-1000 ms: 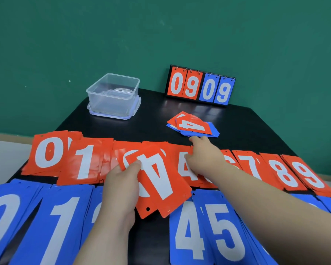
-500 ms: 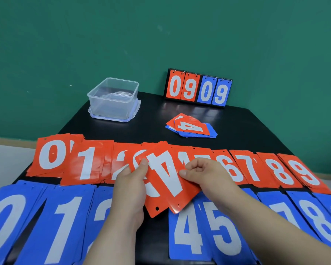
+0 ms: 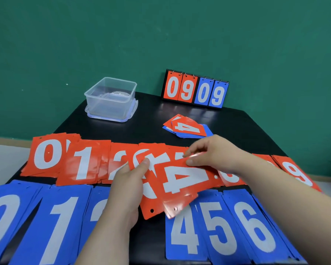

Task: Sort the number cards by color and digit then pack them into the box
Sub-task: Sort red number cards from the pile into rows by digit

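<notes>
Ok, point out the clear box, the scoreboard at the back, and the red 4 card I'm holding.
clear box [image 3: 107, 109]: head view, on its front wall.
scoreboard [image 3: 187, 90]: head view, on its red 9 flap.
red 4 card [image 3: 181, 178]: head view, on the white digit.

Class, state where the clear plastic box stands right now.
Head view: the clear plastic box stands at the far left of the black table, left of the flip scoreboard.

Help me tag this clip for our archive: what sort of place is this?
Likely a plain indoor room staged for a tabletop sorting exercise: a black table against a bare green wall, with number cards, a flip scoreboard and a clear box.
</notes>
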